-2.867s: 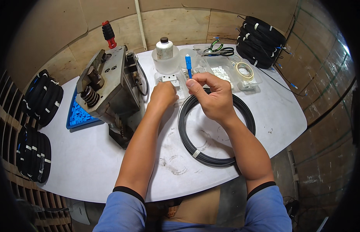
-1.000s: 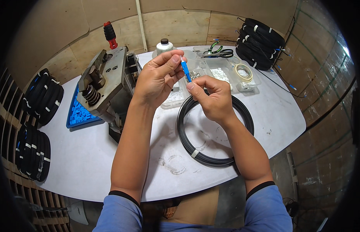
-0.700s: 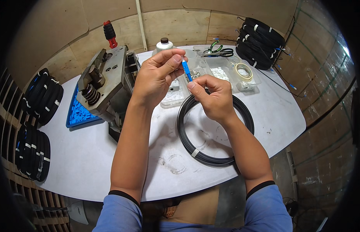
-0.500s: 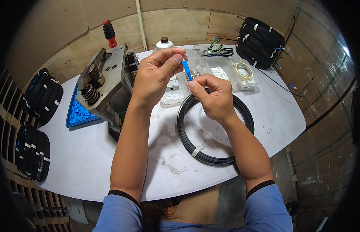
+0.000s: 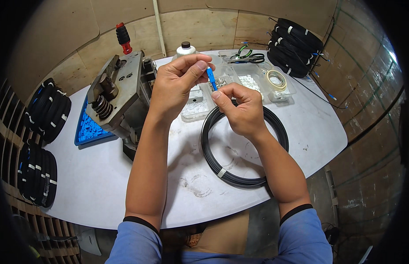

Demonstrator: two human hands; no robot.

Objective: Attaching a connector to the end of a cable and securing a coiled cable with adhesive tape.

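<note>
Far left of frame: bundles of black cable [image 5: 48,110] stacked off the desk [image 5: 103,185] edge, a second stack [image 5: 37,174] below. Next, blue tray of small parts [image 5: 88,130], then the grey metal press [image 5: 116,94] with red-capped handle [image 5: 122,37] at upper left centre.

Centre: left hand [image 5: 176,86] raised above the desk, thumb and forefinger pinched shut on the top of the blue connector [image 5: 210,77]. Right hand [image 5: 242,110] sits just below-right of it, fingers pinched together at the connector's lower end, where the thin cable enters. Connector long axis is near vertical, slightly tilted; both hands touch it, left on the upper end, right on the lower.

Below the right hand: black cable coil [image 5: 244,145] flat on the desk. Behind: white bottle [image 5: 185,49], clear compartment box [image 5: 239,81], tape roll [image 5: 277,80]. Upper right: more black coils [image 5: 297,44].
</note>
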